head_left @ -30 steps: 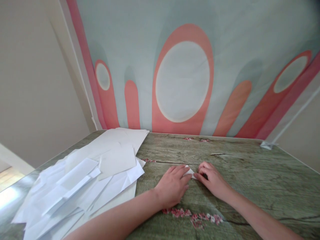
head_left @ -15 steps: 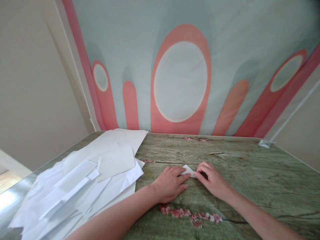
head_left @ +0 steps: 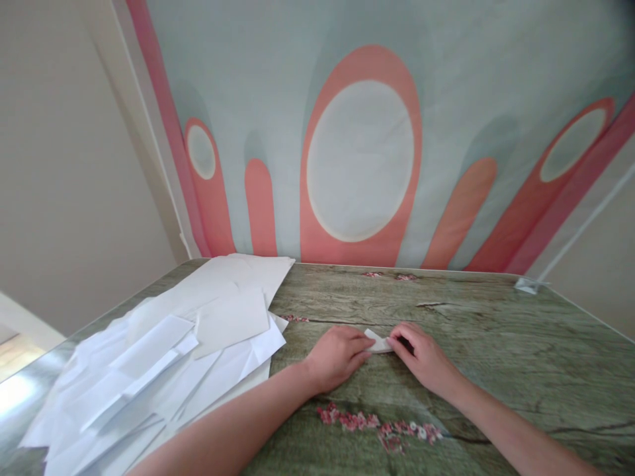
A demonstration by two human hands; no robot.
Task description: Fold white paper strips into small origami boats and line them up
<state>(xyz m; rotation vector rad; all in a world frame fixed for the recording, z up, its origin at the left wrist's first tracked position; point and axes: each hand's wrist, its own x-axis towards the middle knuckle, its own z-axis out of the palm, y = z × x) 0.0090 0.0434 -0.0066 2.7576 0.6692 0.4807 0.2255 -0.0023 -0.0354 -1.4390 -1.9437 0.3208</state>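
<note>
A small folded piece of white paper (head_left: 380,342) lies on the wood-patterned table, between my two hands. My left hand (head_left: 338,357) is at its left end, fingers together and curled, with the fingertips on the paper. At the paper's right end, my right hand (head_left: 415,352) pinches the corner between thumb and forefinger. The left part of the paper is hidden under the left fingers.
A large, untidy heap of white paper sheets (head_left: 233,320) covers the left side of the table (head_left: 496,350). A patterned backdrop (head_left: 282,132) rises behind the far edge. A small clear piece (head_left: 526,285) sits at the far right corner.
My left hand's fingers have drawn together and curled; they were spread flatter over the paper before. My right hand keeps its pinch, nearly unmoved.
</note>
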